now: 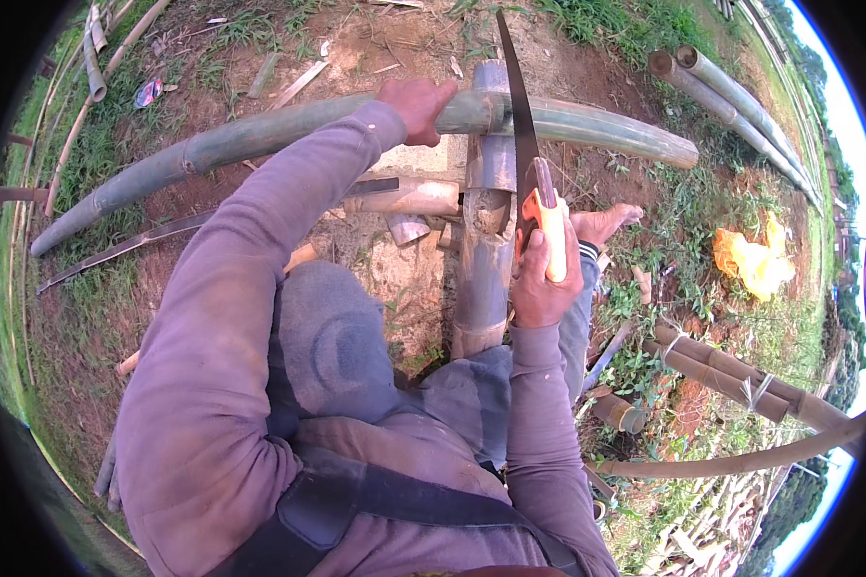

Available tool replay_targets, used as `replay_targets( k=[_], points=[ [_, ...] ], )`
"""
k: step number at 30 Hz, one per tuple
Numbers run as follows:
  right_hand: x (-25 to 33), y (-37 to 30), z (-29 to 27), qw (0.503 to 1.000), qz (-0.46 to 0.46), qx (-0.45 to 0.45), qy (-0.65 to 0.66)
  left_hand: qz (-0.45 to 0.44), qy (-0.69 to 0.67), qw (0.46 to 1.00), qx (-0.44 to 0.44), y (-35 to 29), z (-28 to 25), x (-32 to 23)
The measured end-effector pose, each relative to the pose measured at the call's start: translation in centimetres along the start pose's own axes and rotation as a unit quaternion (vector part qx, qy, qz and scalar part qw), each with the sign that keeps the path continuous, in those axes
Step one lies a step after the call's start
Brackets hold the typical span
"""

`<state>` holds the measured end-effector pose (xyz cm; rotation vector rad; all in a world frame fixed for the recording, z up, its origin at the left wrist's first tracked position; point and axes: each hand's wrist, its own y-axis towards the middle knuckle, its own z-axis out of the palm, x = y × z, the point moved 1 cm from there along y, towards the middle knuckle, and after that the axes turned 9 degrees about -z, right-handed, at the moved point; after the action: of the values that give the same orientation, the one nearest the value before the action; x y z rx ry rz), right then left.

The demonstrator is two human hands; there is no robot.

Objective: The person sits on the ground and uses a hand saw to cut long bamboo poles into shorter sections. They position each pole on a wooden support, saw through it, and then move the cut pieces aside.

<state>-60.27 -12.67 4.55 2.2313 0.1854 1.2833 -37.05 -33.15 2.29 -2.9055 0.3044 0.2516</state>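
A long green bamboo pole (pixel 269 133) lies crosswise over a thicker, notched bamboo piece (pixel 484 260) that runs up from between my legs. My left hand (pixel 419 108) grips the green pole from above, just left of where the two cross. In my right hand (pixel 548 279) is a handsaw (pixel 519 106) with an orange handle and a long dark blade. The blade points away from me and stands beside the crossing, in front of the green pole in this view. Whether its teeth touch the pole I cannot tell.
A short bamboo piece (pixel 414 196) lies left of the notched one. A long metal blade (pixel 135 250) rests on the ground at left. Two bamboo poles (pixel 736 106) lie far right, with a yellow plastic bag (pixel 752 258) nearer. Tied bamboo lengths (pixel 731 375) lie at lower right.
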Motion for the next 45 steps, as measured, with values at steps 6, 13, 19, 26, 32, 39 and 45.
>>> replay_targets(
  k=[6, 13, 19, 26, 32, 39, 45],
  points=[
    [-0.2, -0.2, 0.0, 0.996, 0.083, -0.015, 0.034, -0.018, 0.012, 0.999, -0.032, 0.0, 1.2, -0.6],
    [2.8, -6.1, -4.4, 0.997, 0.073, 0.007, -0.035, -0.021, 0.011, 1.000, 0.002, 0.2, 0.8, -0.1],
    [3.8, -11.1, -7.2, 0.992, 0.122, 0.017, 0.011, -0.018, -0.012, 1.000, 0.001, -0.6, -0.1, -0.2],
    [-2.3, 6.7, 4.0, 0.999, 0.030, -0.002, 0.037, -0.011, -0.010, 1.000, -0.015, 0.2, 0.0, -0.2],
    [3.2, -7.4, -4.5, 1.000, 0.023, 0.003, -0.003, -0.012, -0.011, 1.000, 0.001, -0.1, 0.2, 0.9],
    [0.4, -4.1, -1.4, 0.996, 0.085, 0.007, 0.031, -0.001, -0.025, 0.999, -0.028, -0.2, 0.5, -0.3],
    [-1.6, 5.8, 3.3, 0.998, 0.045, 0.017, 0.030, -0.015, -0.012, 1.000, 0.003, 0.5, 0.4, 0.3]
  ],
)
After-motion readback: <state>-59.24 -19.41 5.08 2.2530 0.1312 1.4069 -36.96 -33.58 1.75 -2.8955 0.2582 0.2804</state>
